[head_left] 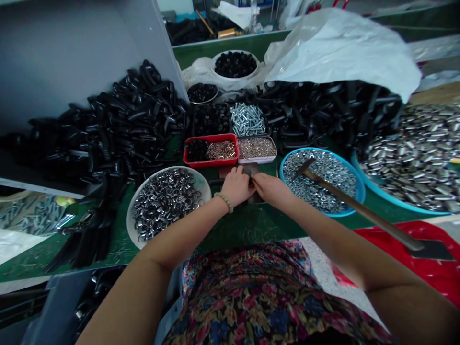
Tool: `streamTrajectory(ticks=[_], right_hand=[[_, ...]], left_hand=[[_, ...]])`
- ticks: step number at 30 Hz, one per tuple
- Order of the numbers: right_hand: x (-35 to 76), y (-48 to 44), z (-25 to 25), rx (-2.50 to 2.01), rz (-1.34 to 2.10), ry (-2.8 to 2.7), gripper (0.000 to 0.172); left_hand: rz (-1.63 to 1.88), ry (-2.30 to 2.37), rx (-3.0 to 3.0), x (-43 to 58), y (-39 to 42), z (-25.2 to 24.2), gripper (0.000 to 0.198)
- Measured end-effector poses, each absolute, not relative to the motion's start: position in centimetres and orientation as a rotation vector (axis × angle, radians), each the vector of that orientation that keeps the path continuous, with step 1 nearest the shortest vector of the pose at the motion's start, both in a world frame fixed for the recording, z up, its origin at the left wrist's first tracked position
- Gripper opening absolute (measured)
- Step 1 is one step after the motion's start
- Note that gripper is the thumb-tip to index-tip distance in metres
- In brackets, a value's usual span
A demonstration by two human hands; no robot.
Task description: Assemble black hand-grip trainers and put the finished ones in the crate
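Head view: I see two bare hands meeting over a green bench [230, 232], just behind a red tray's near edge from where the person sits.
Left hand [235, 186]: fingers curled and nearly closed, apparently round a small dark part; the palm side is hidden from me.
Right hand [270, 189]: thumb and forefinger pinched together, seemingly on that same piece, with no gap I can make out.
Dark part [247, 171]: between the fingertips, over a dull plate [227, 171] on the bench; mostly covered, so its full shape is anyone's guess.
Weight and stiffness: I would call it light and rigid, probably not fragile; whether plastic or metal, I cannot tell.
Slip: a smooth surface that small could skid or turn under a fingertip.
Where to grip: pinch opposite sides near the ends, one hand steadying it low against the plate, the other free to turn it.
Rings [161, 206]: heaped in a white bowl [207, 191] near the left forearm; thin, hard and likely slick.
Red tray [211, 163]: beyond the hands, holding black bits and tiny rivets [222, 150], fiddly things for fingertips.
Blue basin [336, 213]: right of the hands, full of small metal pieces, a wooden-handled tool [359, 207] lying across it.
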State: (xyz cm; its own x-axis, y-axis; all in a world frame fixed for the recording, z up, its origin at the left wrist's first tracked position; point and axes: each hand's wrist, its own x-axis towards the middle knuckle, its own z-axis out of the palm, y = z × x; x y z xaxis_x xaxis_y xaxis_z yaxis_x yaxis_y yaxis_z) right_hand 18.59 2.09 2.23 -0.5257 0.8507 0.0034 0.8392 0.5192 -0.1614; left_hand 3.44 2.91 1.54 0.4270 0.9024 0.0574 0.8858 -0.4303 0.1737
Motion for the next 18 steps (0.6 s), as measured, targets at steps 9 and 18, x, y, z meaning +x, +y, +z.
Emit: streamTrajectory(ticks=[9, 18], right_hand=[[18.6, 1.6, 1.7, -1.482, 0.317, -2.583, 0.023], [26.9, 1.4, 2.5, -1.757, 0.064, -2.211, 0.045]], left_hand=[[0.222, 1.560, 2.572, 3.7, 3.3, 1.6, 0.035], [0.237, 1.594, 2.558, 4.0, 3.4, 1.4, 0.036]])
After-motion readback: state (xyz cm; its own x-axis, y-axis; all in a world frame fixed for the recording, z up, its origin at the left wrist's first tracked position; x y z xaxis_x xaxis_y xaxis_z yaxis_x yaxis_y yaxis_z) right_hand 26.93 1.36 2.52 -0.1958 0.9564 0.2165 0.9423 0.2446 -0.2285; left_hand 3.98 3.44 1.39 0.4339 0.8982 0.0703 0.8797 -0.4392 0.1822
